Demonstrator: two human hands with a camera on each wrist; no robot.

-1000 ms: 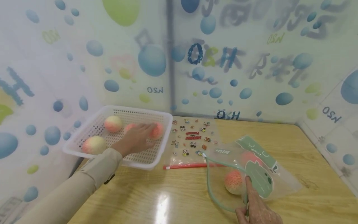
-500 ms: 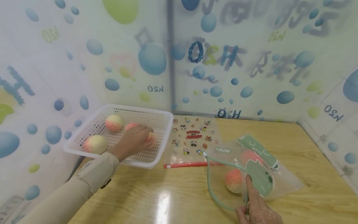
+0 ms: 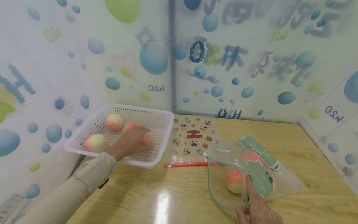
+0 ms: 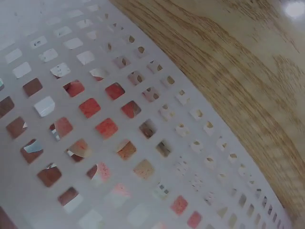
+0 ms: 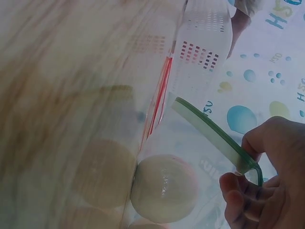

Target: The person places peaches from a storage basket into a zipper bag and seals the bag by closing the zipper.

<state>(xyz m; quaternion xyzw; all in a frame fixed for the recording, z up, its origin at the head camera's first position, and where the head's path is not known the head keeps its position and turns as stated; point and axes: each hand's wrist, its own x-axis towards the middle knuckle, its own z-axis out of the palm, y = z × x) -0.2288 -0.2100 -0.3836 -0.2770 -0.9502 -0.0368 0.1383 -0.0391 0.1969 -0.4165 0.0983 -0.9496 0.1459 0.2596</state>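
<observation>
My left hand point(image 3: 130, 140) reaches into a white plastic basket point(image 3: 165, 137), its fingers curled over a pink-and-yellow peach point(image 3: 146, 140) that is partly hidden beneath them. Beside it lie more peaches: a pink one point(image 3: 130, 125), one at the back left point(image 3: 114, 122) and one at the front left point(image 3: 95, 143). Through the basket's holes, the left wrist view catches patches of red fruit point(image 4: 106, 128). My right hand point(image 3: 258, 202) pinches the green-edged mouth of a clear zip bag point(image 3: 223, 199), holding it apart. Inside that bag sit a peach point(image 3: 234, 181) and another pink one point(image 3: 250, 157) farther in.
A clear bag point(image 3: 193, 143) printed with cartoon figures, with a red zip slider strip point(image 3: 184, 165), lies flat between basket and green bag, partly under the latter. The wooden table point(image 3: 139, 196) backs onto a wall point(image 3: 251, 62) with bubble prints.
My left hand has drawn back to the left inside the basket, and the peach under its fingers has shifted left and toward me with it. The right hand holds its place on the bag.
</observation>
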